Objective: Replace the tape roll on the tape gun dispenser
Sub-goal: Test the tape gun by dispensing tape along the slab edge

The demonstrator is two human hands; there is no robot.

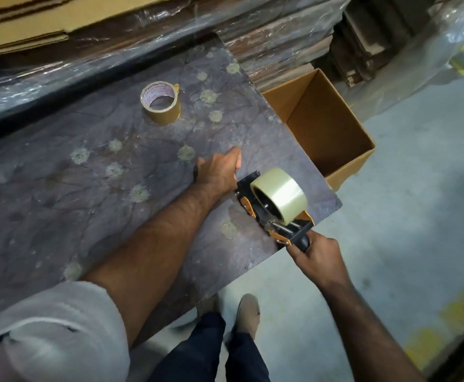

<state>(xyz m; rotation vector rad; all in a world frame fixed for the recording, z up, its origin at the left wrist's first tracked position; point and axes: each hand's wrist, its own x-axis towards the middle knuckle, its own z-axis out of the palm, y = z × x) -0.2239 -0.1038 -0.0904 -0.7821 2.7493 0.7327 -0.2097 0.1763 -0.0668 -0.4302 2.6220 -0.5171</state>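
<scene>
A black and orange tape gun dispenser [255, 209] lies on its side at the table's right corner, with a clear tape roll [283, 195] sitting on its spindle. My right hand [315, 256] grips the black handle at the table's edge. My left hand [220, 172] rests fisted against the far end of the dispenser's frame; whether it grips the frame is hidden. A brown tape roll [161, 104] with a white printed core stands apart on the table [60, 188], further back and to the left.
An open cardboard box [346, 161] stands on the floor just right of the table. Flat cardboard sheets wrapped in plastic film [115, 31] are stacked behind the table. My legs and shoes [248, 312] are below the table's front corner on the concrete floor.
</scene>
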